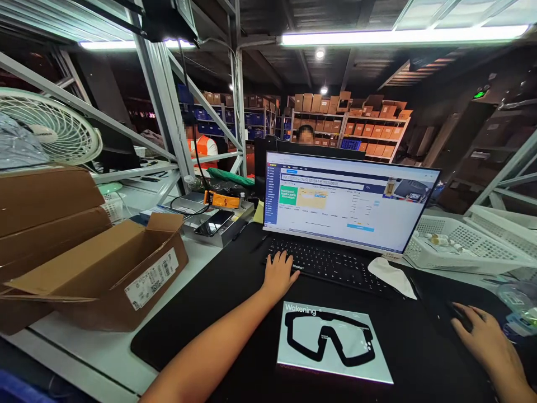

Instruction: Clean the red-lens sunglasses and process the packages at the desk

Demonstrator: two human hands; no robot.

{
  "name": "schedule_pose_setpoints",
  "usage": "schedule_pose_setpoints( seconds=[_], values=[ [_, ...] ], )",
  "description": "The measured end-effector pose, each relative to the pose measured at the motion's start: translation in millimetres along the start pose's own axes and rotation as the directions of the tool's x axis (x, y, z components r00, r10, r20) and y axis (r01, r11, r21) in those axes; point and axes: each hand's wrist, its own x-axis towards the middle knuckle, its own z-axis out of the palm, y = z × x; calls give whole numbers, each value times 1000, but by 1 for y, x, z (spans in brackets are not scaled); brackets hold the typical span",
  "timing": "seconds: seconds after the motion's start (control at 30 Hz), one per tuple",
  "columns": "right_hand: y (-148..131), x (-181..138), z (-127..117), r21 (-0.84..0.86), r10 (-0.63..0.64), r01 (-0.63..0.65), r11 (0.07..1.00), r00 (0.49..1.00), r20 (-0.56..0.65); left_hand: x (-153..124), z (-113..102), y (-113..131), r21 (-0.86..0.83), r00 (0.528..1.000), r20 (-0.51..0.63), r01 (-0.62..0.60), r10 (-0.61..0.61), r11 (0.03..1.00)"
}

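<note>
My left hand [280, 272] rests with fingers spread on the left end of a black keyboard [331, 262]. At the right, my right hand [482, 333] lies over a dark computer mouse [460, 317], its fingers curved around it. Between my arms a flat white box [331, 342] printed with black sports goggles and the word "Wakening" lies on the black desk mat [218, 302]. Behind the keyboard stands a lit monitor [335, 212] showing a web page with text and a small picture. A white cloth or mask [392, 276] lies against the keyboard's right end.
An open cardboard box [126, 274] with a label stands at the left, by a fan [50, 131]. A phone [215, 223] lies on a grey box behind it. White baskets [461, 246] and a clear bottle [518, 305] are at the right. People and stocked shelves are beyond.
</note>
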Motion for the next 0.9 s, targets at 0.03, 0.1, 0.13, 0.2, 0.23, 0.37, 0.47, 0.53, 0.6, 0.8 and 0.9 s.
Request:
schedule_pose_setpoints(
  seconds=[0.03,0.1,0.13,0.2,0.23,0.37,0.47,0.53,0.6,0.8,0.9],
  values=[
    [1,0,0,-8,4,-4,1000,1000,-2,0,0,0,2,1000,3,2,-2,1000],
    [1,-1,1,-12,11,-11,1000,1000,-9,1,0,0,6,1000,8,3,-3,1000],
    [1,-1,1,-13,13,-13,1000,1000,-4,1,-1,0,8,1000,10,3,-3,1000],
    [1,-2,0,-13,20,-20,1000,1000,13,1,-1,0,9,1000,13,0,-1,1000],
    [1,-3,0,-15,26,-25,1000,1000,18,1,-1,0,8,1000,14,-1,1,1000],
    [0,-3,1,-11,16,-16,1000,1000,-7,0,-2,0,2,1000,8,-4,4,1000],
    [-3,-2,1,-7,11,-11,1000,1000,-14,0,-1,0,-8,1000,-4,-9,9,1000],
    [-6,-3,-3,-7,11,-11,1000,1000,8,0,0,0,-19,1000,-16,-13,13,1000],
    [-12,-6,-10,9,21,-21,1000,1000,11,1,0,-2,-33,999,-27,-19,18,999],
    [-77,-24,-65,-22,10,-16,1000,962,-274,9,-1,-14,-114,998,-58,-24,17,993],
    [-160,-36,-86,43,-211,234,971,931,-299,14,1,-20,-161,998,-69,-5,-7,987]
  ],
)
